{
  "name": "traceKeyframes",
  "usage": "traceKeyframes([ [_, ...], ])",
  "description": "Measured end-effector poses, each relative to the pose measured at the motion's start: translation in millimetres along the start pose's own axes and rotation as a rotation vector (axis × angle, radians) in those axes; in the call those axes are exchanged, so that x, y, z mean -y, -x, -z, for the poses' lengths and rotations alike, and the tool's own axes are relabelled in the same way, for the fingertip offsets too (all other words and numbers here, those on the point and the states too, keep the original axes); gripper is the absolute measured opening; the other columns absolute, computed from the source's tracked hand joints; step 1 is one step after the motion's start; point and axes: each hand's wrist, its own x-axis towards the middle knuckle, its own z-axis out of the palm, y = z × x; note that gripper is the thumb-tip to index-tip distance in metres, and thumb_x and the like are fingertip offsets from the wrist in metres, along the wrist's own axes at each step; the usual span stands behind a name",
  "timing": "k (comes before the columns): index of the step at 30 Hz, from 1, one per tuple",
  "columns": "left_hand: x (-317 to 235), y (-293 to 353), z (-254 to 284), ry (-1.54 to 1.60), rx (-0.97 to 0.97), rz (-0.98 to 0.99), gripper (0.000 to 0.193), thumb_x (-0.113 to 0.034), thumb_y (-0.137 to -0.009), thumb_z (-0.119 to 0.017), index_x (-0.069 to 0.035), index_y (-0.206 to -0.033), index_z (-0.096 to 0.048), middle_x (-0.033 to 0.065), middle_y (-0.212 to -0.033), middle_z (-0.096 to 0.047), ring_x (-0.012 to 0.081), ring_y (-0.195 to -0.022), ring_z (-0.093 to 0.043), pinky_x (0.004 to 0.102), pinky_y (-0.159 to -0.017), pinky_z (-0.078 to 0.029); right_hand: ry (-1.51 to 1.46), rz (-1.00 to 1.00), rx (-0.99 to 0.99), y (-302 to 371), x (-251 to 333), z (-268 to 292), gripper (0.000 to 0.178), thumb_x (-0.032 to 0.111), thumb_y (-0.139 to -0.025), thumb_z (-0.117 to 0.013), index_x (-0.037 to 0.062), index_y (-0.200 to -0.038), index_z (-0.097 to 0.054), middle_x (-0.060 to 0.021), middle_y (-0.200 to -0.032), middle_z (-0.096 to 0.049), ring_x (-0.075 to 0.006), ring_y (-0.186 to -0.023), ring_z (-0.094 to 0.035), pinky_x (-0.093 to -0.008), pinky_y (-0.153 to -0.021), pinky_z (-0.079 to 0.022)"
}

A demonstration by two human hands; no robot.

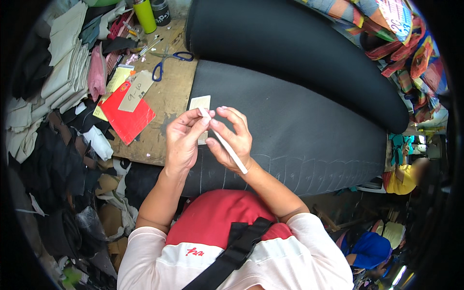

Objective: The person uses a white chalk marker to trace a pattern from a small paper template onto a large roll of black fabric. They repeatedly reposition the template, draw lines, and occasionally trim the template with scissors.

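Note:
A slim white stick, shaped like a pen (229, 149), slants between my hands above the dark sheet. Its upper end is pinched by the thumb and fingertips of my left hand (182, 137). My right hand (232, 137) has its fingers curled round the stick just below that end, while the lower end sticks out over the right wrist. Beneath the hands, a small pale cardboard piece (200, 102) lies on the black sheet material (290, 125), partly hidden by the fingers. Thin white curved outlines are drawn in a row along the sheet's near edge.
A thick black roll (285, 48) lies across the far side. On the wooden table (176, 82) at left are blue-handled scissors (164, 60), a red booklet (128, 118) and a tan card (136, 92). Folded pale fabric (67, 72) is piled far left. People sit at right.

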Motion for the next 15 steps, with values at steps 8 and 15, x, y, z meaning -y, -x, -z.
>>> traceKeyframes([
  [8,-9,5,-18,-0.274,-0.008,-0.231,0.024,0.003,-0.08,-0.067,0.007,-0.103,-0.06,0.01,-0.091,-0.065,0.0123,-0.081,-0.062,0.0239,-0.073,-0.052,-0.703,-0.968,-0.032,-12,-9,42,0.031,0.0,-0.081,-0.066,-0.003,-0.111,-0.06,-0.0104,-0.096,-0.064,-0.013,-0.088,-0.062,-0.0251,-0.075,-0.052],
  [15,-1,10,-36,-0.306,-0.036,-0.379,0.021,0.004,-0.08,-0.067,0.008,-0.1,-0.062,0.011,-0.091,-0.064,0.013,-0.081,-0.063,0.0237,-0.073,-0.053,-0.584,-0.71,0.068,-24,33,42,0.021,-0.002,-0.078,-0.068,-0.0047,-0.098,-0.063,-0.0066,-0.085,-0.06,-0.0089,-0.069,-0.06,-0.0209,-0.059,-0.051],
])
